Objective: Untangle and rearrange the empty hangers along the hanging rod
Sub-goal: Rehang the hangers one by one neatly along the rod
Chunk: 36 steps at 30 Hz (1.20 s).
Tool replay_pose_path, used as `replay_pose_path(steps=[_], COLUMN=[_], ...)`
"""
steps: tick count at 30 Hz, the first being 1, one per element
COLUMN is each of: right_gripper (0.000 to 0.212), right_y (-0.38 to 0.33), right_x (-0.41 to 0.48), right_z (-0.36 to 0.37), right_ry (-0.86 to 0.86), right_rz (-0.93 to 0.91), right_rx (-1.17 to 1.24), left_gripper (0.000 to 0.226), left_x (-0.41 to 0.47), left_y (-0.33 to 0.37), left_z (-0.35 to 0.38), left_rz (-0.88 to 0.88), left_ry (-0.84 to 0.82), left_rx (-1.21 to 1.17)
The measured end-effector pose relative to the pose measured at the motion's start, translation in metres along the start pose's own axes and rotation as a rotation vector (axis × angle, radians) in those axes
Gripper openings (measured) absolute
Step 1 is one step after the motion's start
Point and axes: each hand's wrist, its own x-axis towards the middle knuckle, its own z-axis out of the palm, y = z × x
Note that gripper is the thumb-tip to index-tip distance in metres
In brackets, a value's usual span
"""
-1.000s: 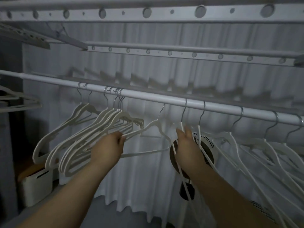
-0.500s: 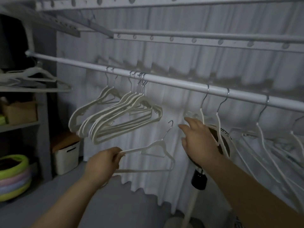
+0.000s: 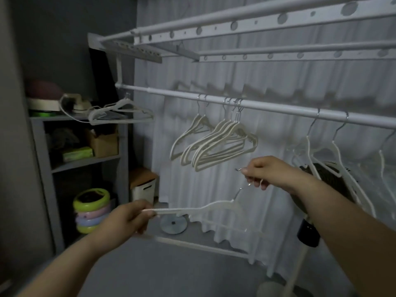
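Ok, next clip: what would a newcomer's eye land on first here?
The single white plastic hanger held low in the middle, off the rod: the left hand grips its shoulder end and the right hand pinches its hook. Behind it, a bunched cluster of white hangers hangs crowded on the white hanging rod. At lower left, a stack of pastel green, pink and blue rings stands out beside the grey shelf unit.

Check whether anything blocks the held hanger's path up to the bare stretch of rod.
Nothing visible does. The hanger, held by the left hand at its shoulder and the right hand at its hook, sits below a bare stretch of rod; bunched hangers hang left of it, spaced hangers right.
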Motion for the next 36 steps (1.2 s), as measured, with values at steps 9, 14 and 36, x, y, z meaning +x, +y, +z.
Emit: replay_pose_path(steps=[9, 14, 36], right_gripper=[0.032, 0.028, 0.021], right_y=[-0.046, -0.067, -0.039], right_x=[-0.048, -0.060, -0.016], right_z=[0.077, 0.106, 0.045], right_ry=[-0.255, -0.186, 0.367], right_rz=[0.126, 0.181, 0.112], right_rx=[0.405, 0.546, 0.479], left_gripper=[0.035, 0.010, 0.036], left_x=[-0.056, -0.077, 0.012], left_y=[-0.033, -0.008, 0.043], left_z=[-0.041, -0.016, 0.040], left_rz=[-0.211, -0.141, -0.083], left_ry=[0.317, 0.050, -0.331], left_rx=[0.201, -0.040, -0.124])
